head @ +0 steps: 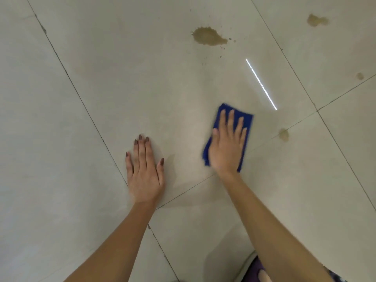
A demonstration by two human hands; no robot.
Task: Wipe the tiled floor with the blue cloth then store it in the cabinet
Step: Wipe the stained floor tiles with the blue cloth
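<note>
A folded blue cloth point(247, 119) lies flat on the pale tiled floor point(142, 78). My right hand point(226, 147) presses down on it with the fingers spread, palm covering most of the cloth. To the left, my left hand point(145, 169) rests flat on a bare tile, fingers together and pointing away from me, holding nothing. A large brown stain point(207, 36) sits on the floor well beyond the cloth. No cabinet is in view.
Smaller brown stains lie at the far right point(316, 20), by the right edge point(360, 76) and on a grout line right of the cloth point(283, 134). A bright light reflection point(261, 84) streaks the tile. My purple clothing point(254, 271) shows at the bottom.
</note>
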